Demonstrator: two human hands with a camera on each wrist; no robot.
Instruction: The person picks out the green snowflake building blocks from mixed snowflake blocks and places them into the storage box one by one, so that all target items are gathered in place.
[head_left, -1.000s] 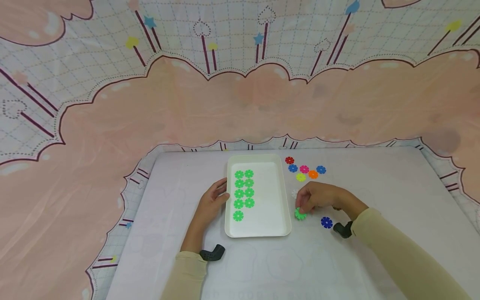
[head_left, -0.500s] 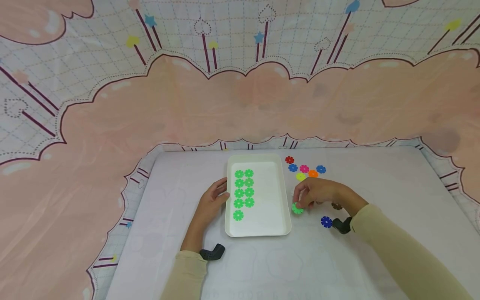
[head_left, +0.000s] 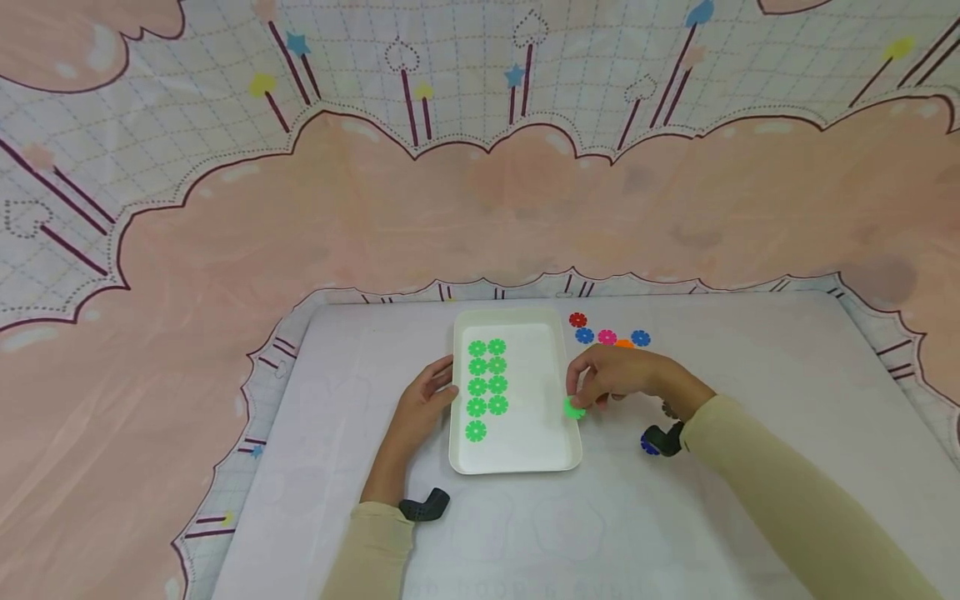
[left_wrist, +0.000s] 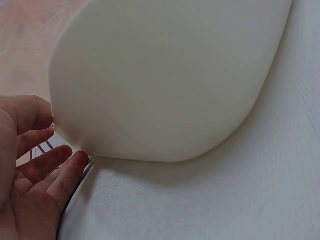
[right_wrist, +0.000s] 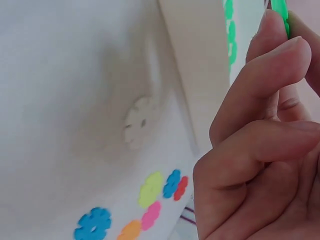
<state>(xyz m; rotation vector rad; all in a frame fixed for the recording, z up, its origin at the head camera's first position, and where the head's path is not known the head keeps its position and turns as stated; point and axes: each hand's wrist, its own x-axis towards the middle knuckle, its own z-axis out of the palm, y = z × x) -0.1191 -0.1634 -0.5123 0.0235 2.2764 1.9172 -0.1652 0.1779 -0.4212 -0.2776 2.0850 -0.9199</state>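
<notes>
A green flower-shaped disc (head_left: 574, 408) was pinched between the curled fingers of the right hand (head_left: 618, 379) just above the right rim of the white tray (head_left: 551, 454). The left hand (head_left: 423, 404), fingers loosely extended, was rested against the tray's left edge. Nine green discs (head_left: 487, 386) were laid in two columns inside; assorted coloured discs (head_left: 609, 337) were scattered on the table (head_left: 750, 367) beyond.
</notes>
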